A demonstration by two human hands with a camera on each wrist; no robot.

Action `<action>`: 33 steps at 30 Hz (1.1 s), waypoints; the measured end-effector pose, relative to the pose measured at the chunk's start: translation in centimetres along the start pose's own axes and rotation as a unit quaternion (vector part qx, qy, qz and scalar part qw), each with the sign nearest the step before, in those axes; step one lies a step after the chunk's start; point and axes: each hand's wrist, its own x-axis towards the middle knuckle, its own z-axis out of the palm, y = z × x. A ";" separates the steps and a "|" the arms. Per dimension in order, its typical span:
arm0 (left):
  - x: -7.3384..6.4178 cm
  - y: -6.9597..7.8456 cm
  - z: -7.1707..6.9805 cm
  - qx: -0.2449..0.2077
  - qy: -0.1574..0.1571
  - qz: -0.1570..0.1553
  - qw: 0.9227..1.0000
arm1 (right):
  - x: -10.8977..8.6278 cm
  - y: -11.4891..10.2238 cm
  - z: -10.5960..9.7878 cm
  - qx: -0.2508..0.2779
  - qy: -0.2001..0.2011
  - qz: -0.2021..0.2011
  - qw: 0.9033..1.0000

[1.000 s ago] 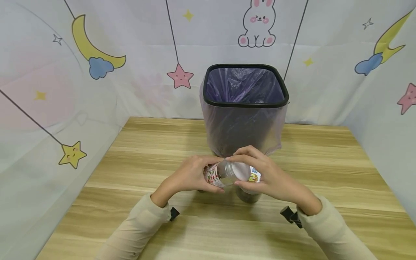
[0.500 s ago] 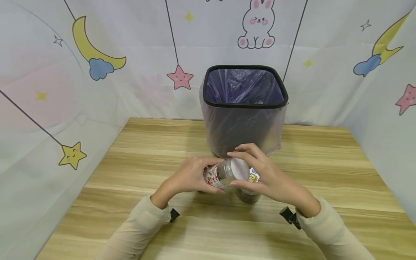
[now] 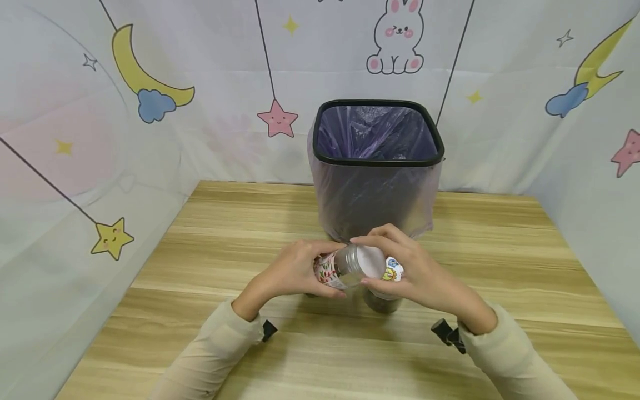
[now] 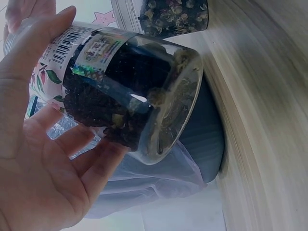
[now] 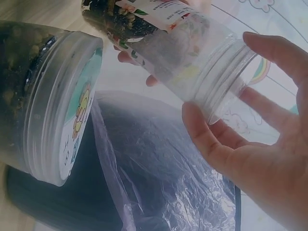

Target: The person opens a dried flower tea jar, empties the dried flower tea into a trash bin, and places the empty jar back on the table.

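My left hand [image 3: 295, 269] grips a clear jar [image 4: 144, 96] with a floral label and dark dried contents that look like tea. The jar is tilted above the table, its round lid [image 5: 226, 79] turned toward my right hand [image 3: 412, 272]. Thumb and fingers of that hand pinch the lid's edge from opposite sides, the palm standing off its face. A second jar [image 5: 48, 106], with dark dried contents and a cartoon sun on its lid, stands upright on the table under the right hand, partly hidden by it in the head view.
A dark bin with a black rim [image 3: 377, 163] and a purple bag liner [image 3: 345, 191] stands behind the hands. The wood-grain table [image 3: 240, 222] meets a printed cloth backdrop [image 3: 230, 66] at the back and sides.
My right fingers spread slightly and shifted around the lid half a second ago, then came back to its edge. The left hand and the tilted jar stay almost in place.
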 end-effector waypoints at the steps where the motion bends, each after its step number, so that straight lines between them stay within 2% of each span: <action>1: 0.0 0.0 0.0 0.001 -0.001 -0.001 1.000 | 0.0 0.0 0.0 0.004 -0.002 -0.003 1.000; 9: -0.2 0.1 -0.1 0.001 -0.008 -0.002 1.000 | -0.2 0.0 -0.3 0.016 -0.035 -0.022 0.999; 12: -0.2 0.1 -0.1 -0.001 -0.007 -0.002 1.000 | -0.2 -0.1 -0.3 0.014 -0.028 -0.017 0.999; 19: -0.2 0.1 -0.1 0.002 -0.002 0.007 1.000 | -0.1 0.0 0.5 -0.026 0.011 0.011 1.000; 24: -0.2 0.3 -0.2 0.018 0.000 0.003 1.000 | -0.1 0.1 0.7 -0.007 0.018 0.024 1.000; 33: -0.1 0.3 -0.1 0.024 0.001 0.004 1.000 | -0.2 0.1 0.2 0.026 0.011 0.001 1.000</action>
